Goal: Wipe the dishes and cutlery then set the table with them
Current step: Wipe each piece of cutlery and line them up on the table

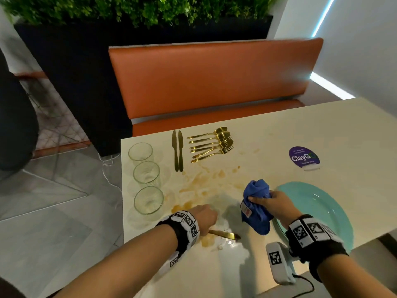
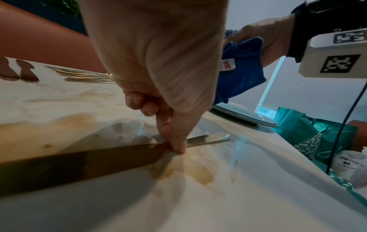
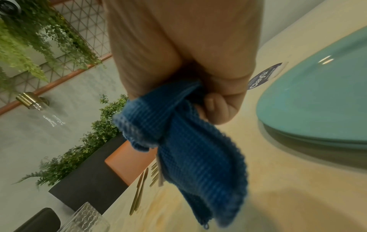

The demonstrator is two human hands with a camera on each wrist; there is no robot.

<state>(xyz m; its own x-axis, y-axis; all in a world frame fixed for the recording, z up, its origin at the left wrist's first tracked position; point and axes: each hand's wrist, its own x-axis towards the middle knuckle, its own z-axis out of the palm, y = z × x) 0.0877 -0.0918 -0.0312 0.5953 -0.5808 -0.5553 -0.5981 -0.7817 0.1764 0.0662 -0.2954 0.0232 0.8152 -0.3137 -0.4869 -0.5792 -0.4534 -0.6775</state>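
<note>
My left hand (image 1: 205,218) pinches a gold knife (image 1: 225,234) low over the stained table (image 1: 268,134); in the left wrist view the fingertips (image 2: 178,146) grip the knife (image 2: 79,161) at mid length. My right hand (image 1: 270,201) grips a bunched blue cloth (image 1: 256,203) just left of the stacked teal plates (image 1: 322,203). The cloth (image 3: 198,149) hangs from my right hand (image 3: 218,100) beside the plates (image 3: 317,102). Two gold knives (image 1: 177,150) and a pile of gold spoons and forks (image 1: 214,144) lie at the far side. Three glasses (image 1: 147,175) stand along the left edge.
Orange-brown stains (image 1: 199,183) spread across the table's middle. A purple sticker (image 1: 304,157) sits at the far right. An orange bench (image 1: 214,78) and a dark planter (image 1: 86,61) stand behind the table. A green bag (image 2: 309,135) lies below the table's near edge.
</note>
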